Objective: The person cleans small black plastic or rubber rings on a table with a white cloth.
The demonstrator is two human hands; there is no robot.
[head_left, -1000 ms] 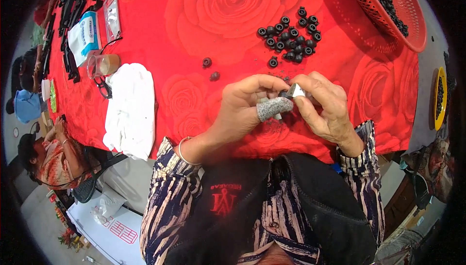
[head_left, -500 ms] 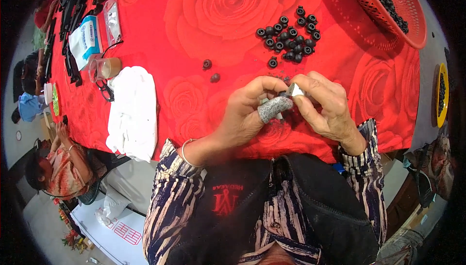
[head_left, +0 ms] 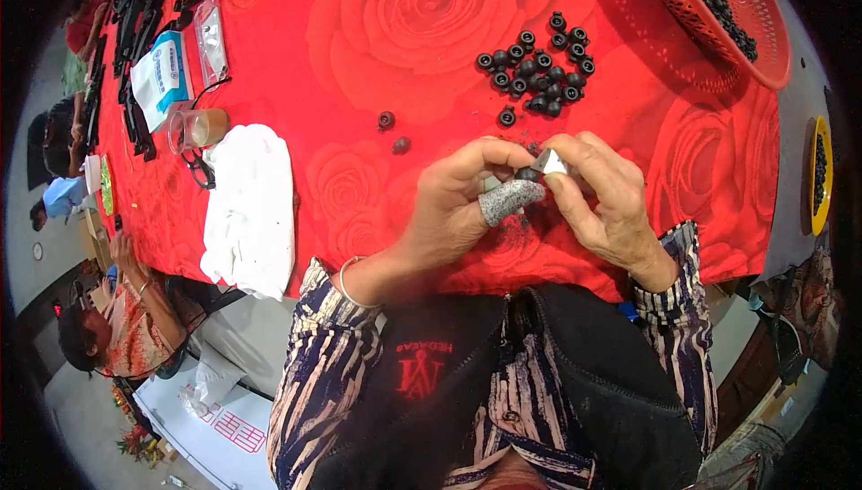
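Both hands meet just above the near edge of the table. The left hand [head_left: 453, 211] pinches a small black rubber ring [head_left: 528, 173] between its thumb and fingers; one finger wears a grey knitted finger cot [head_left: 508, 200]. The right hand [head_left: 603, 198] pinches a small pale blade-like piece [head_left: 552, 162] against that ring, fingers pressed together around it. To do this trimming well, it seems wise to keep the covered finger under the ring as a backstop, hold the ring firmly so it cannot roll, and work the pale edge in short strokes away from bare skin.

The table is covered by a red cloth with a rose pattern [head_left: 395, 23]. A cluster of similar black rings [head_left: 537, 63] lies toward the far edge, with two loose ones [head_left: 393, 131] nearer the middle. A red plastic mesh basket of black pieces [head_left: 727, 14] sits at the far right corner. A folded white cloth [head_left: 250, 207] lies at the near left edge, beside a clear glass cup [head_left: 193, 129]. Other people sit along the left side.
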